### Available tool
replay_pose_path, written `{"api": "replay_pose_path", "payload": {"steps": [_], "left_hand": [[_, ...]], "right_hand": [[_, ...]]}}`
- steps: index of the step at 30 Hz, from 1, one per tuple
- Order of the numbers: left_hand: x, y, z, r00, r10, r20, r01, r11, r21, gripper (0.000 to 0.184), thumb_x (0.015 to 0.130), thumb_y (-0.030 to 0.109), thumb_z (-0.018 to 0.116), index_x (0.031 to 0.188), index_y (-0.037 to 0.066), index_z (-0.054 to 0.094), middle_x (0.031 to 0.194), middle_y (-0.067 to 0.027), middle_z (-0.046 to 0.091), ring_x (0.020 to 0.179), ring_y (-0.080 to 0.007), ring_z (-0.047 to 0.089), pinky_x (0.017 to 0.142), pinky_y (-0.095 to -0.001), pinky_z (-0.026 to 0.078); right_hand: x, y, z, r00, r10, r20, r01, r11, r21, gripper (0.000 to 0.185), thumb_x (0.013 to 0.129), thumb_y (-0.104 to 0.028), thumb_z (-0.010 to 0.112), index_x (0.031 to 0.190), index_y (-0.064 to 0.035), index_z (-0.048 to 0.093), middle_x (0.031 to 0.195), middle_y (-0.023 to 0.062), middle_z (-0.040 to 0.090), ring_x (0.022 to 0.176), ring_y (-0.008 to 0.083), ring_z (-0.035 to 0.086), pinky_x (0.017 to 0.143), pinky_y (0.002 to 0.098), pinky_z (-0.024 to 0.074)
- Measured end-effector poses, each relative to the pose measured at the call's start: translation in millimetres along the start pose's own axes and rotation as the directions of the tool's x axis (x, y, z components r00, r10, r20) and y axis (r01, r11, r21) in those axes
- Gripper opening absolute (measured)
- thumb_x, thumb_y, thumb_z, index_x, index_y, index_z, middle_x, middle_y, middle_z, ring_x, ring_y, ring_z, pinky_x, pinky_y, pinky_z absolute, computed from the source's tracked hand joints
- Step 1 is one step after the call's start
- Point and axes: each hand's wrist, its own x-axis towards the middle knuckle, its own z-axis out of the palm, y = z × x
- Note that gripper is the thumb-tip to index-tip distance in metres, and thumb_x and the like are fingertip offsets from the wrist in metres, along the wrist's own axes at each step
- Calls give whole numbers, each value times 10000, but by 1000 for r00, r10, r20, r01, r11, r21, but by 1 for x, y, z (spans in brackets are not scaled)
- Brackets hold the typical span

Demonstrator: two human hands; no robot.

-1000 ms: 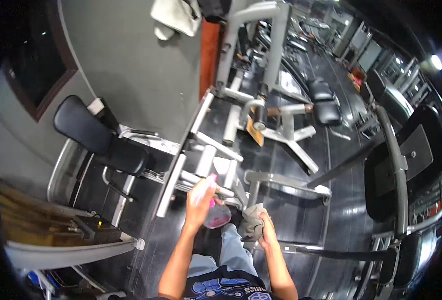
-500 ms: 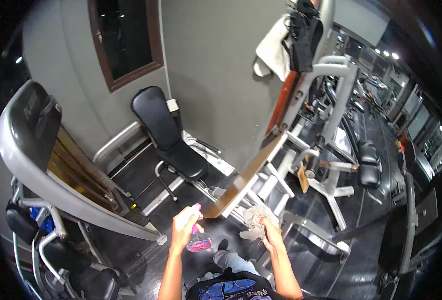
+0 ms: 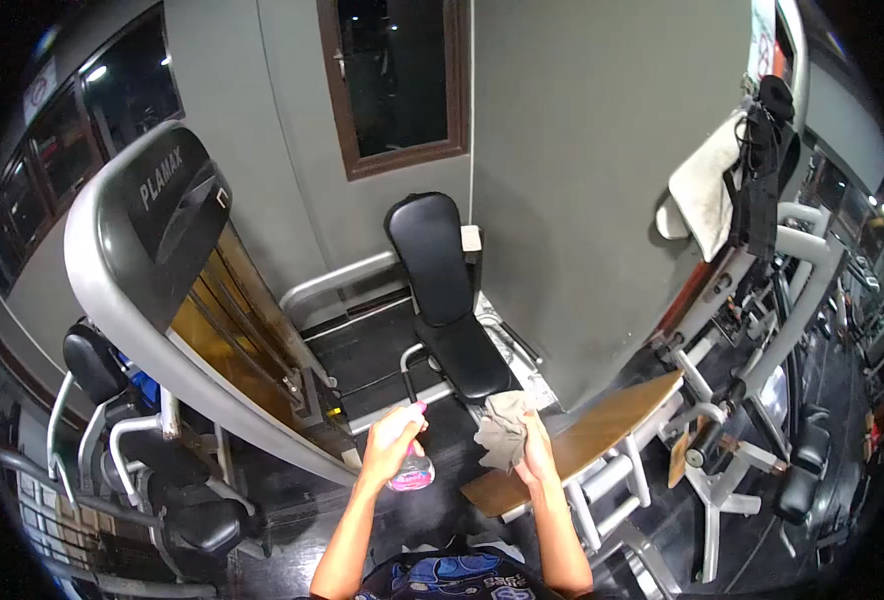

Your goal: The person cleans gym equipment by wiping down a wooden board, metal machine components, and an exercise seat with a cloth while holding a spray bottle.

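Observation:
My left hand (image 3: 389, 447) is wrapped round the neck of a spray bottle (image 3: 412, 474) with a pink trigger head and a clear body holding pink liquid or a pink label. In my right hand (image 3: 534, 455) is a crumpled grey-beige cloth (image 3: 503, 430), hanging from the fingers. Both hands are held out in front of my body, apart from each other. Beyond them stands a black padded seat with backrest (image 3: 434, 262), part of an exercise machine. A wooden board (image 3: 602, 425) on a metal frame lies just right of the cloth, below hand height.
The machine's tall grey weight tower (image 3: 152, 300) rises at left, with another padded machine (image 3: 207, 520) beside it. A white towel (image 3: 707, 190) and black bag or straps (image 3: 759, 185) hang at right. More gym equipment (image 3: 807, 470) stands on the dark floor behind.
My view has swung left, so the seat and weight tower appear further right. Both hands still hold the spray bottle and the cloth.

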Motion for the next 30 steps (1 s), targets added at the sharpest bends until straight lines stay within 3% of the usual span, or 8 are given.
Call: {"api": "replay_pose_path", "payload": {"steps": [5, 13, 15, 17, 21, 23, 27, 30], "left_hand": [[18, 8, -1, 998, 31, -59, -29, 999, 28, 211, 965, 137, 550, 1036, -48, 624, 894, -77, 616, 609, -133, 620, 578, -258, 500], [52, 7, -3, 987, 52, -154, -36, 994, 102, 171, 926, 94, 553, 970, -51, 632, 842, -75, 603, 580, -138, 624, 556, -264, 492], [67, 8, -5, 985, 106, -139, -86, 986, 141, 175, 924, 93, 552, 981, -52, 633, 842, -78, 607, 576, -141, 626, 550, -267, 492], [86, 7, -9, 981, 151, -119, -129, 976, 176, 181, 922, 92, 551, 992, -53, 634, 842, -81, 611, 572, -144, 628, 544, -269, 493], [136, -2, -17, 983, 161, -88, -147, 977, 153, 183, 922, 118, 572, 958, -49, 637, 872, -97, 635, 563, -157, 631, 539, -276, 496], [166, -10, -25, 985, 157, -65, -146, 978, 150, 186, 923, 128, 578, 951, -46, 640, 877, -101, 645, 561, -160, 632, 540, -276, 498], [230, -36, -48, 968, 250, 24, -247, 932, 264, 263, 944, 223, 590, 960, -37, 630, 851, -108, 643, 555, -193, 646, 489, -287, 503], [271, -36, -64, 989, 143, -49, -140, 989, 56, 337, 920, 312, 630, 954, -23, 645, 834, -93, 645, 634, -173, 651, 514, -293, 546]], "right_hand": [[43, -6, 12, 991, 5, 134, 6, 996, -83, 377, 974, -174, 451, 1317, -17, 468, 1188, 168, 612, 1051, 294, 641, 917, 428, 529], [84, -10, 22, 999, -42, 3, 43, 997, -71, 285, 946, -161, 576, 1205, -59, 515, 1071, 132, 632, 860, 216, 659, 609, 320, 558], [94, -15, 30, 999, -37, 17, 39, 996, -78, 256, 916, -130, 619, 1154, -67, 553, 1038, 102, 641, 837, 194, 652, 626, 311, 556], [105, -15, 40, 990, -65, -122, 53, 993, -101, 216, 904, -161, 624, 1093, -55, 623, 941, 66, 676, 772, 175, 661, 675, 298, 554], [131, -10, 50, 985, 48, -167, -33, 995, 92, 285, 893, -120, 642, 1170, -78, 589, 1041, 64, 639, 887, 198, 632, 793, 329, 533], [156, 5, 36, 994, 74, -75, -64, 990, 122, 327, 918, -196, 620, 1219, -83, 559, 1074, 85, 636, 930, 226, 630, 825, 378, 531], [192, 17, 57, 983, 108, -145, -82, 981, 174, 476, 937, -376, 518, 1255, -22, 531, 1135, 184, 635, 1015, 301, 633, 901, 407, 525], [219, 18, 80, 989, 41, -141, -13, 981, 192, 487, 937, -370, 493, 1258, -4, 520, 1124, 220, 640, 993, 319, 652, 894, 436, 537]]}}
